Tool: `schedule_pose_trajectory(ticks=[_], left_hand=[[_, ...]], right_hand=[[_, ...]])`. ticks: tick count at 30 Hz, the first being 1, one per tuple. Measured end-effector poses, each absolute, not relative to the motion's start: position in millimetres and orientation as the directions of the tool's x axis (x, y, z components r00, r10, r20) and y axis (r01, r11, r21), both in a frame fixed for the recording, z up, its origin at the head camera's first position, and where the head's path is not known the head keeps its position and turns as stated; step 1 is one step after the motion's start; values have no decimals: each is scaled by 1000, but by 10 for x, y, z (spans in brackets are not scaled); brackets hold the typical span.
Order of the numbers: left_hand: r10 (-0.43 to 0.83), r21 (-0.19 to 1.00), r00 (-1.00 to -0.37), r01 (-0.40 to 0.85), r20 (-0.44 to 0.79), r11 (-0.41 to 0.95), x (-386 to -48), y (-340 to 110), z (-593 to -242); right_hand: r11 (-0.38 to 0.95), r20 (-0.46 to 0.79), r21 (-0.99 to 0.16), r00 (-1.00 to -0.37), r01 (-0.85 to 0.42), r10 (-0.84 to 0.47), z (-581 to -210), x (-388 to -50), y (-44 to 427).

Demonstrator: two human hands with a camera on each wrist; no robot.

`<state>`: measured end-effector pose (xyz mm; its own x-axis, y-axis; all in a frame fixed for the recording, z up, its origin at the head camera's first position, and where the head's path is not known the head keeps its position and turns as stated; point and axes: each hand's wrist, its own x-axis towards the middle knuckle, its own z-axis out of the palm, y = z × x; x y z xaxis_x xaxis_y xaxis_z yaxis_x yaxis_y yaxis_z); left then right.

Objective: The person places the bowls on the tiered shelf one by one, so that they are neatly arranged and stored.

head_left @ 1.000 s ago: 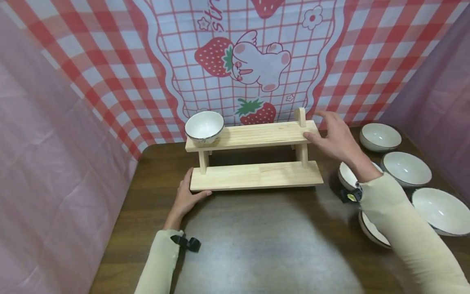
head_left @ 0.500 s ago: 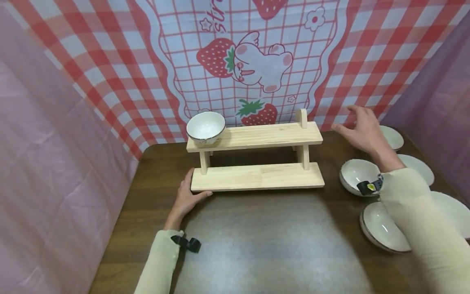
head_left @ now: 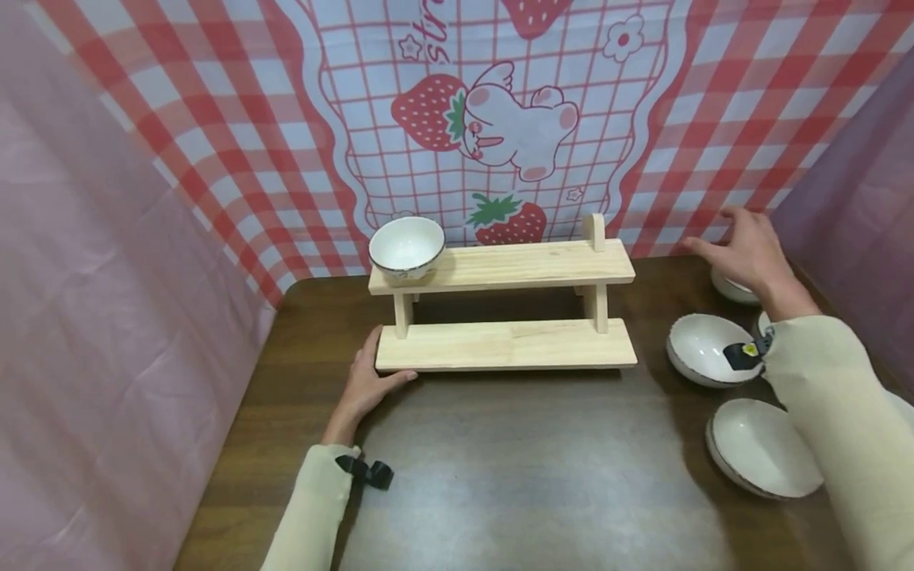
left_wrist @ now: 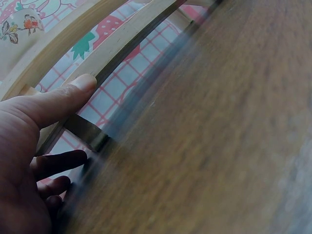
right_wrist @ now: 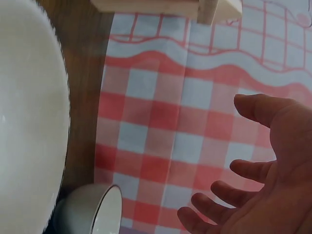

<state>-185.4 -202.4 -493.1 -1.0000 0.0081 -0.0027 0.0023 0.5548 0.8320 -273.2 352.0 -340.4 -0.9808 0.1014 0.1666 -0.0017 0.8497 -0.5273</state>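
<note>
Shelf edge [head_left: 623, 262] apart from right hand [head_left: 751, 255]

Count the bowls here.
6: one bowl on the upper shelf; at the table's right side, the near bowl, middle bowl, far bowl partly behind the right hand, and a fifth bowl and sixth bowl mostly behind the sleeve. More may be hidden.

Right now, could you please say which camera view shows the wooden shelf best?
The head view, which shows the wooden shelf nearly whole. The left wrist view shows only part, the left hand covering some; the right wrist view catches just one end at its top edge.
</note>
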Motion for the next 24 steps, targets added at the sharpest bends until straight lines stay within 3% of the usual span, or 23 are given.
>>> schedule_pose_trajectory(ticks=[12, 24], left_hand=[[8, 831, -1000, 4, 0, 556, -1863, -2012, -4936], [5, 838, -1000, 17, 18, 545, -1874, -2030, -4960]], right_hand=[[808, 89, -585, -985, 66, 145, -3511, -2786, 3874], [816, 31, -563, -983, 134, 183, -3658, -2852, 4214]])
